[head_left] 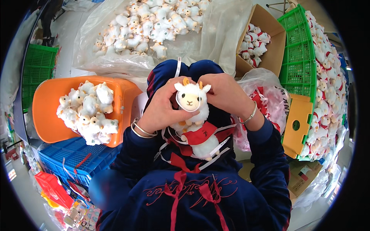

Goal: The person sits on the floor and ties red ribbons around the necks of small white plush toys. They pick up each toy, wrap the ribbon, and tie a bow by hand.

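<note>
My left hand is closed round a small white plush sheep with yellow-orange horns, held upright above my lap, its face toward me. A thin white cord loops round its face. My right hand has its fingers curled in beside the sheep's ear; whatever they pinch is hidden. Just below, on my lap, lies another plush sheep wearing a red scarf. Red ribbons with white ends are spread around it over my dark blue clothes.
Several plush sheep sit on an orange chair at left, above a blue crate. Ahead, a plastic sheet bears a heap of them. At right stand a cardboard box, a ribbon-filled plastic bag and a green crate.
</note>
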Tool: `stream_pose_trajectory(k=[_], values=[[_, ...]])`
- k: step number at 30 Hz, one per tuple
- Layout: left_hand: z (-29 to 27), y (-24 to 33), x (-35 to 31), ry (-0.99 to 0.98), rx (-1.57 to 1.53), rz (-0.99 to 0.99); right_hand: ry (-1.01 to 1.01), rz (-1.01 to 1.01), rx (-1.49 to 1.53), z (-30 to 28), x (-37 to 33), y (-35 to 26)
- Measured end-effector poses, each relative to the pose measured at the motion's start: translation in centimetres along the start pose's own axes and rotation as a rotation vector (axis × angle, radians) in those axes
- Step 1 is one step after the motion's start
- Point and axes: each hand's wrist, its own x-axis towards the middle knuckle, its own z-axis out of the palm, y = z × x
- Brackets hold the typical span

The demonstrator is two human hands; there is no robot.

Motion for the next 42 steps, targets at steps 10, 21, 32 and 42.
stream_pose_trajectory(k=[10,21,32,42], values=[[0.7,-0.4,0.0,0.079,-0.271,-0.162,-0.017,-0.059,0.202,-0.3,-0.8,0.4],[0.7,-0.1,1.2,0.124,0.009,-0.243,0.025,0.223,0.425,0.2,-1.1,-1.0],[-0.9,-0.2,-0.4,0.095,0.142,-0.229,-0.086,0.341,0.507,-1.1,-1.5,-0.7],[-1.2,0.1,-1.3,0.033,-0.048,-0.32,-0.104,0.291,0.542,-0.9,-1.4,-0.4]])
